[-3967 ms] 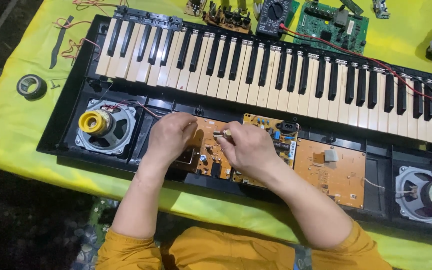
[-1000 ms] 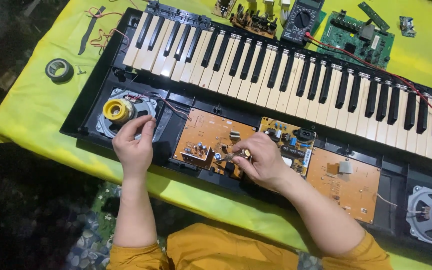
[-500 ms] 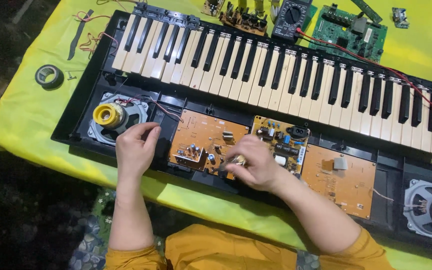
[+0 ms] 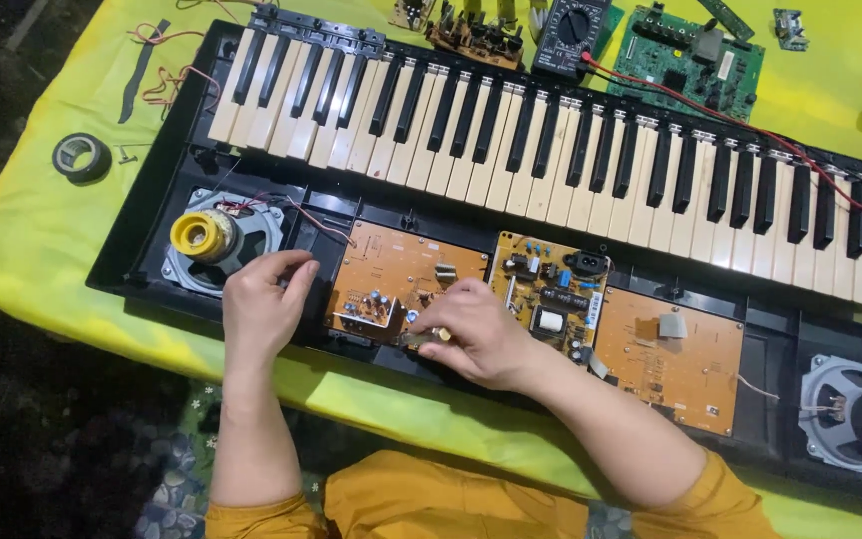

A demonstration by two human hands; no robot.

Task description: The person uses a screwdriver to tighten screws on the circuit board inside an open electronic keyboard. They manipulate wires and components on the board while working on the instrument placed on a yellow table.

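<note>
Compared with four seconds ago, the left hand (image 4: 261,309) is no longer working beside the right one over the brown circuit board (image 4: 401,279); it is now resting on the black keyboard case (image 4: 152,215) just left of that board, near the speaker with the yellow cap (image 4: 214,238). Its grip is loosely curled, fingers together, clamped on nothing that shows. The right hand (image 4: 476,334) is staying at the board's lower edge, a little lower than before. Its grip is pinching a small metallic part (image 4: 429,335) between thumb and fingertips, and that part is lying right against the near edge of the board; what kind of part it is cannot be told. Just right of this hand a yellowish power board (image 4: 551,294) is sitting, with a second brown board (image 4: 670,354) beyond it. The keyboard is lying on a surface covered in yellow-green cloth (image 4: 32,230), where a roll of black tape (image 4: 82,157) is sitting well apart from both hands.
</note>
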